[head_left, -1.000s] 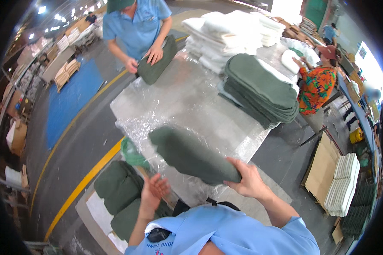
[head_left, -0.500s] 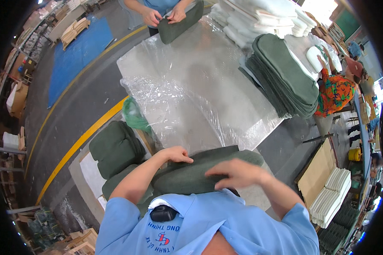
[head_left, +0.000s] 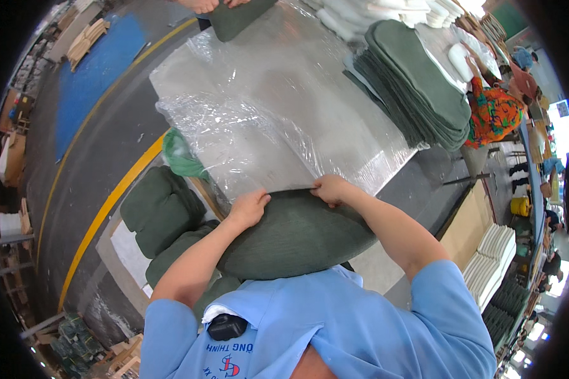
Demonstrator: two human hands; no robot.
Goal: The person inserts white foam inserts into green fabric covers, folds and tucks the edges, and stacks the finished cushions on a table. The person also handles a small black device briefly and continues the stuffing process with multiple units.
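A dark green fabric cushion (head_left: pixel 291 237) lies against my front at the near edge of the table (head_left: pixel 259 82), which is covered in clear plastic film. My left hand (head_left: pixel 250 207) pinches the left part of the cushion's far edge. A little further right, my right hand (head_left: pixel 330 189) grips the same edge, fingertips closed on the fabric. Between the two hands that edge is drawn fairly straight. The cushion's near side reaches my blue shirt.
Folded green cushions (head_left: pixel 161 211) are piled at my left, beside a green plastic bag (head_left: pixel 182 155). A stack of flat green pieces (head_left: pixel 417 82) and white padding (head_left: pixel 354 19) occupy the table's far right. Across the table, another person's hands (head_left: pixel 199 5) hold a green piece.
My right hand has come down from above the cushion onto its far edge. My left hand has also moved up to that edge, and the edge is now pulled straight between them.
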